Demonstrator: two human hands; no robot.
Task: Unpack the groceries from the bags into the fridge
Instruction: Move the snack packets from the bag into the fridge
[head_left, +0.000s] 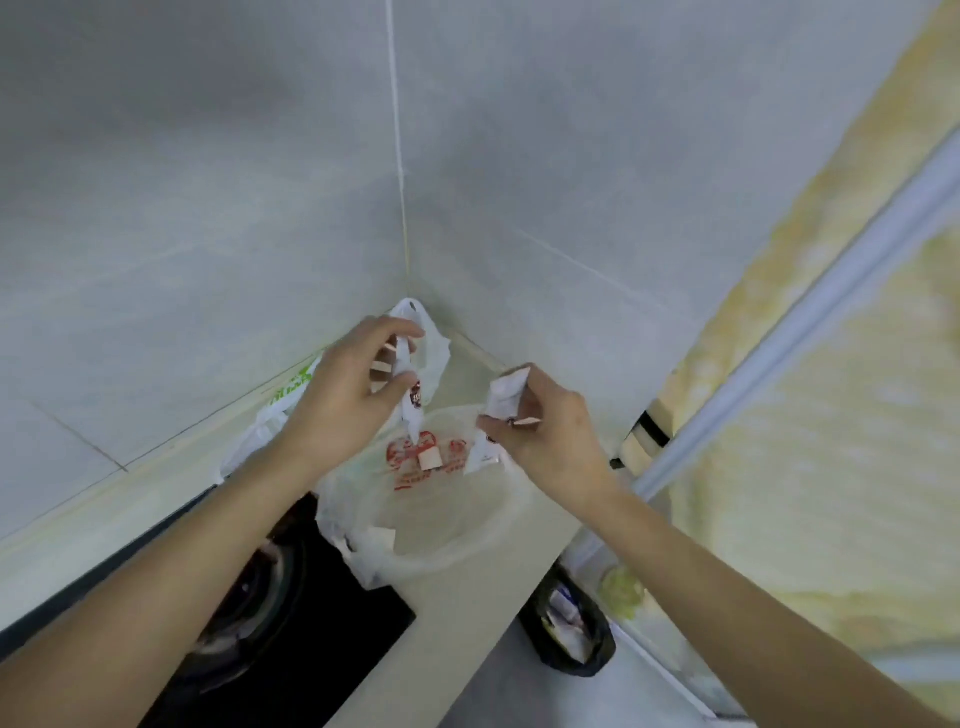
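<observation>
A clear plastic bag with red print (441, 499) lies open on the pale counter in the corner. My left hand (348, 395) is above its far edge, fingers closed on a long white sachet (410, 410) with a dark label, hanging down. My right hand (540, 421) is over the bag's right side, closed on white sachets (501, 402) and a small tan stick. A small tan cube-like item (430, 459) lies inside the bag. A second white bag with green print (291, 400) sits behind my left wrist.
A black stovetop with a burner (270, 608) lies at the near left. The counter's front edge (483, 639) drops to the floor, where a black bin (569, 629) stands. The fridge side with yellowish patterned covering (810, 364) fills the right. Tiled walls meet at the corner.
</observation>
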